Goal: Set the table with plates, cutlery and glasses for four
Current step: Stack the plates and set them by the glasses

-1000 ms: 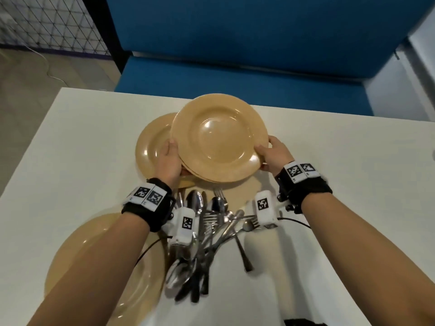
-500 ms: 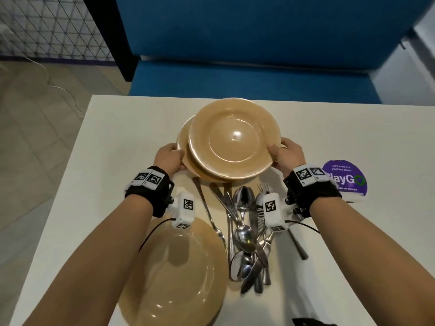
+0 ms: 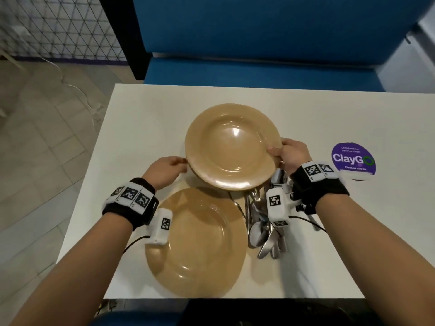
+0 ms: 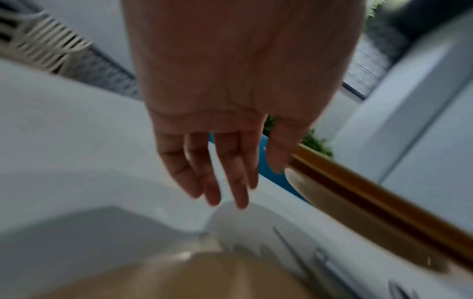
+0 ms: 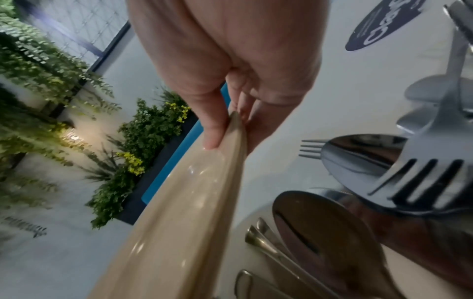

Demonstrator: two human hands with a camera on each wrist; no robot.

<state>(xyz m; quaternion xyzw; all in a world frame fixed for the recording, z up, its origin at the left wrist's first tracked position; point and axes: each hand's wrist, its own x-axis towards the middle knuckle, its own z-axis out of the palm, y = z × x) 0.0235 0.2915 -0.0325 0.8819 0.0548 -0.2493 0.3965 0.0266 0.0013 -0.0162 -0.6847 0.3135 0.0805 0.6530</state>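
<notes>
A tan plate (image 3: 226,147), with a second rim showing just under it, hangs tilted above the white table (image 3: 146,118). My right hand (image 3: 277,154) pinches its right rim, thumb on top and fingers beneath, as the right wrist view shows (image 5: 230,131) on the plate's edge (image 5: 184,212). My left hand (image 3: 181,164) is beside the left rim with straight, spread fingers (image 4: 230,182); only the thumb is near the plate's edge (image 4: 358,202). Another tan plate (image 3: 195,243) lies flat near the table's front edge. A pile of cutlery (image 3: 266,231) lies to its right.
A round purple sticker (image 3: 353,158) marks the table at the right. A blue bench (image 3: 259,67) runs along the far side. The table's left edge drops to a tiled floor. Forks and spoons (image 5: 358,161) lie right under my right wrist.
My left hand has let go of the lifted plate's left rim and its fingers have straightened. The right hand still holds the plate, which now sits further right over the cutlery.
</notes>
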